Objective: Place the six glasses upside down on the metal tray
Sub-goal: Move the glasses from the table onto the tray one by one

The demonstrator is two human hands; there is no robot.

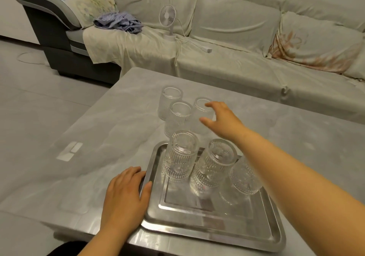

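A metal tray (213,226) lies at the near edge of the grey table. On it stand three ribbed clear glasses upside down: one at the back left (180,155), one in the middle (214,164), and one (245,178) partly hidden under my right forearm. Beyond the tray three more glasses stand on the table, mouths up: a far one (170,101), a nearer one (178,117) and a right one (200,115). My right hand (221,119) reaches over that right glass with fingers spread around its rim, not closed. My left hand (126,194) rests flat on the tray's left rim.
The grey table (118,129) runs out to the left and right of the tray. Behind it is a covered sofa (246,38) with a small white fan (167,18), a cable and crumpled striped cloth (118,21).
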